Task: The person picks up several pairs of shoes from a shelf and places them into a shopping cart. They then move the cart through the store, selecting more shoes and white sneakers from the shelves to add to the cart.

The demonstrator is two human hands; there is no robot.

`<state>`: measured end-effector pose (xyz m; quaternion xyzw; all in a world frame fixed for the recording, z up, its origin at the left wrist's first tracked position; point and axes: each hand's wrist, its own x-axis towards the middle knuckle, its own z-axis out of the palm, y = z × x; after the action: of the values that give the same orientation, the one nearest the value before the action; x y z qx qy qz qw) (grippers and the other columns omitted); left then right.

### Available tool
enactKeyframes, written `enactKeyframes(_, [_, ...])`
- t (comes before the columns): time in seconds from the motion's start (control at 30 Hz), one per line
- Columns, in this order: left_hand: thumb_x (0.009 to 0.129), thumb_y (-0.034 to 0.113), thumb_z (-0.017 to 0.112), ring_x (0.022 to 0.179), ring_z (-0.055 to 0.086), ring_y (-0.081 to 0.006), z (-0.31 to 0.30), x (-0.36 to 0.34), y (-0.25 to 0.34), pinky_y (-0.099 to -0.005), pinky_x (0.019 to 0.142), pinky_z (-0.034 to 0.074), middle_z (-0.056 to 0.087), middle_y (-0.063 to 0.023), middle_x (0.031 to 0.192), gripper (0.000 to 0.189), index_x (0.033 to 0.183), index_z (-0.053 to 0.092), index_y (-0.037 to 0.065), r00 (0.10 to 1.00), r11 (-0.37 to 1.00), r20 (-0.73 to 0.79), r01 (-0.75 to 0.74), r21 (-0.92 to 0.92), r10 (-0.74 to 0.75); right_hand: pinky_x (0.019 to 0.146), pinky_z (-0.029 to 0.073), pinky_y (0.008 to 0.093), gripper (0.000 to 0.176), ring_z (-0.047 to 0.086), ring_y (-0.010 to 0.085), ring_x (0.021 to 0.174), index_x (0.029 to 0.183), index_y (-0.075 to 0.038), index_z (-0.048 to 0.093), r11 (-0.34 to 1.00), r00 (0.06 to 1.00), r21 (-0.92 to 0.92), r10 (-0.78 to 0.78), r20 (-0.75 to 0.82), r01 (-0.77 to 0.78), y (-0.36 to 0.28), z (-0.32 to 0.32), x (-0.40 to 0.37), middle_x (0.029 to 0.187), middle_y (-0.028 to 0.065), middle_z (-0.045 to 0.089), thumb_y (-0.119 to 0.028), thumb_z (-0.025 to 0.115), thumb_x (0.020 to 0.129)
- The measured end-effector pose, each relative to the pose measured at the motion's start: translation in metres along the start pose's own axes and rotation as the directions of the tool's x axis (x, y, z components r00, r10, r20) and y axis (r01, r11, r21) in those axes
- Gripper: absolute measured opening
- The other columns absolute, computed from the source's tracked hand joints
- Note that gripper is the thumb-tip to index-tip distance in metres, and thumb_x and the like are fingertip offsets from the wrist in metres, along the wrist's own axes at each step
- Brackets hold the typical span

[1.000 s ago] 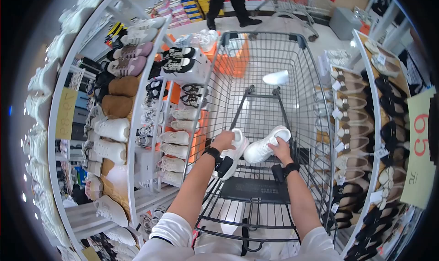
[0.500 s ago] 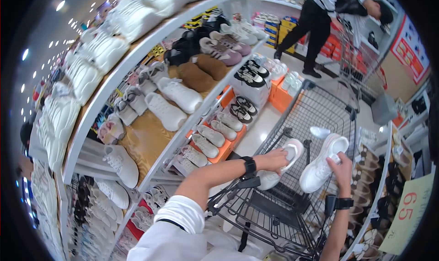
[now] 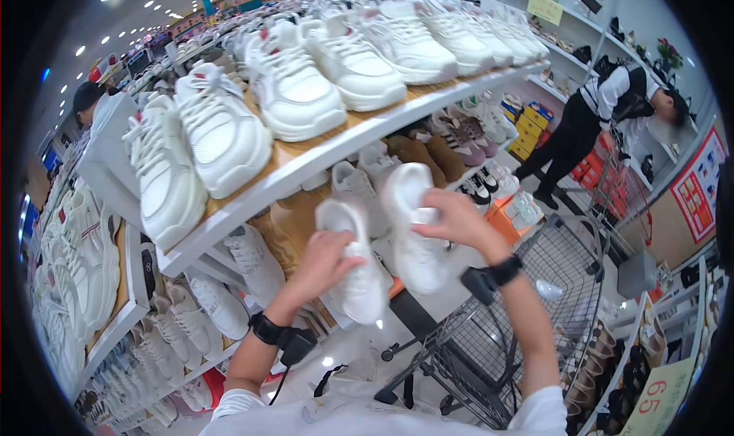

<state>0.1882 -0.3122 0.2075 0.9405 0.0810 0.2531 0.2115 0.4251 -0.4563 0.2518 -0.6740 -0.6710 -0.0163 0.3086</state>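
Note:
My left hand point(image 3: 327, 262) is closed on a white sneaker point(image 3: 362, 287), gripping it near the collar with the toe pointing down toward me. Beside it, my right hand point(image 3: 457, 220) pinches the collar of another white sneaker point(image 3: 419, 256), also toe down. The two sneakers hang side by side, apart, in front of the lower wooden shelf point(image 3: 289, 226). Behind them on that shelf stand white shoes point(image 3: 353, 185) and brown shoes point(image 3: 440, 161), partly covered by the held pair.
Several white sneakers point(image 3: 298, 84) line the top shelf point(image 3: 252, 199), whose white edge runs above my hands. A wire shopping cart point(image 3: 562, 260) stands at my right with a small white item point(image 3: 548, 289) inside. A person point(image 3: 581, 130) bends over another cart point(image 3: 615, 195) farther back.
Both hands have lifted the white sneakers out from over the cart and moved left to the shelf. The view has turned left, and the top shelf shows more fully.

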Motion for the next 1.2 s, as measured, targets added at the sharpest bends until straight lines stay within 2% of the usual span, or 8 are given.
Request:
enactKeyframes(0.37, [0.076,0.029,0.063,0.100,0.051,-0.0338,0.023,-0.038,-0.194,-0.0409,0.089,0.037,0.056,-0.0200,0.104,0.040,0.104,0.054,0.001,0.915,0.923,-0.167,0.381,0.062,-0.367,0.080,0.045,0.0374,0.042,0.056,0.0289,0.091,0.099,-0.008,0.060,0.996,0.948,0.068,0.033,0.317,-0.058,0.001,0.198,0.135,0.104,0.0119,0.059,-0.030,0.065,0.064])
enactKeyframes(0.47, [0.077,0.030,0.062,0.105,0.050,-0.0316,0.065,-0.050,-0.268,-0.0393,0.093,0.035,0.056,-0.0168,0.109,0.044,0.112,0.053,0.004,0.941,0.956,-0.289,0.233,0.178,-0.175,0.084,0.043,0.0394,0.052,0.054,0.0336,0.098,0.107,-0.006,0.055,0.987,0.995,0.137,-0.090,0.050,0.083,0.019,0.240,0.140,0.106,0.0159,0.058,-0.027,0.066,0.061])
enactKeyframes(0.57, [0.081,0.028,0.059,0.094,0.056,-0.0348,0.090,-0.054,-0.291,-0.0415,0.085,0.042,0.061,-0.0153,0.098,0.034,0.106,0.058,0.004,0.845,0.911,-0.442,0.120,-0.394,-0.302,0.085,0.042,0.0417,0.050,0.052,0.0348,0.099,0.106,-0.003,0.052,0.995,0.997,0.089,-0.047,0.061,0.042,0.019,0.251,0.142,0.104,0.0185,0.056,-0.028,0.065,0.064])
enactKeyframes(0.63, [0.082,0.026,0.058,0.088,0.058,-0.0366,0.097,-0.062,-0.302,-0.0428,0.080,0.044,0.062,-0.0167,0.090,0.029,0.102,0.059,0.004,0.896,0.930,-0.442,0.197,0.311,-0.042,0.088,0.040,0.0423,0.049,0.050,0.0343,0.102,0.107,-0.003,0.052,0.993,1.000,0.122,-0.012,0.019,0.009,0.020,0.257,0.144,0.107,0.0187,0.054,-0.028,0.065,0.067])
enactKeyframes(0.73, [0.082,0.023,0.057,0.089,0.056,-0.0376,0.036,-0.040,-0.198,-0.0428,0.082,0.043,0.061,-0.0199,0.092,0.031,0.103,0.057,0.001,0.938,0.901,-0.330,0.230,0.367,-0.105,0.097,0.033,0.0424,0.060,0.040,0.0363,0.114,0.120,-0.005,0.043,0.983,0.994,0.156,-0.089,-0.059,0.098,0.022,0.261,0.136,0.119,0.0197,0.046,-0.029,0.065,0.070])
enactKeyframes(0.8, [0.080,0.020,0.058,0.102,0.049,-0.0394,0.018,-0.020,-0.154,-0.0445,0.090,0.037,0.054,-0.0241,0.106,0.037,0.109,0.053,-0.001,0.874,0.859,-0.243,0.470,0.203,-0.421,0.101,0.028,0.0433,0.068,0.030,0.0358,0.123,0.128,-0.006,0.037,0.989,0.963,0.098,0.087,0.256,-0.115,0.000,0.228,0.122,0.132,0.0195,0.030,-0.030,0.066,0.071])
enactKeyframes(0.9, [0.075,0.017,0.060,0.116,0.035,-0.0414,0.037,-0.006,-0.131,-0.0483,0.096,0.029,0.040,-0.0263,0.122,0.046,0.116,0.047,-0.001,0.818,0.837,-0.377,0.521,0.167,-0.435,0.100,0.030,0.0420,0.065,0.029,0.0360,0.125,0.132,-0.012,0.034,0.999,0.999,0.003,-0.051,0.004,0.051,0.006,0.224,0.090,0.137,0.0193,0.024,-0.032,0.061,0.076])
enactKeyframes(1.2, [0.072,0.007,0.062,0.119,0.032,-0.0407,0.138,0.030,-0.018,-0.0425,0.098,0.028,0.034,-0.0240,0.126,0.027,0.098,0.055,0.004,0.999,0.963,0.019,-0.025,-0.268,0.031,0.093,0.039,0.0373,0.043,0.041,0.0321,0.116,0.122,-0.014,0.045,0.935,0.897,-0.092,0.297,-0.327,-0.343,0.014,0.053,-0.113,0.131,0.0153,0.035,-0.018,0.058,0.081])
